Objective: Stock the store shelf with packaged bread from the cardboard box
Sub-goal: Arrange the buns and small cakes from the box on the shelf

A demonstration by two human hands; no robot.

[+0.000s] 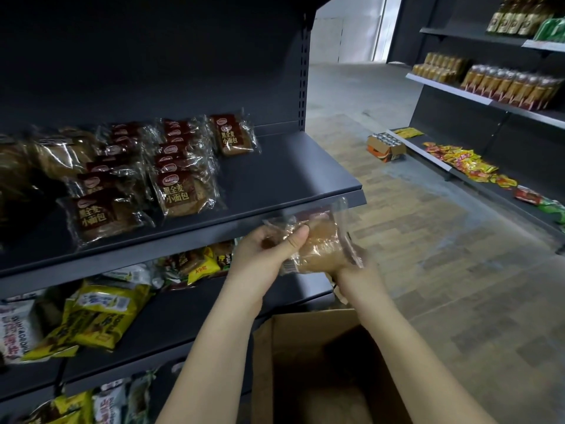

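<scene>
Both my hands hold one clear-wrapped bread pack just below the front edge of the dark shelf, above the open cardboard box. My left hand grips its left end with the thumb on top. My right hand holds it from beneath on the right, partly hidden by the pack. On the shelf, brown-labelled bread packs lie in rows on the left half, with one pack standing at the back. The right part of the shelf is bare.
Lower shelves hold yellow and white snack bags. Across the tiled aisle, another shelving unit carries bread packs, bottles and small red-yellow sachets. A small carton of cans sits on the floor by it.
</scene>
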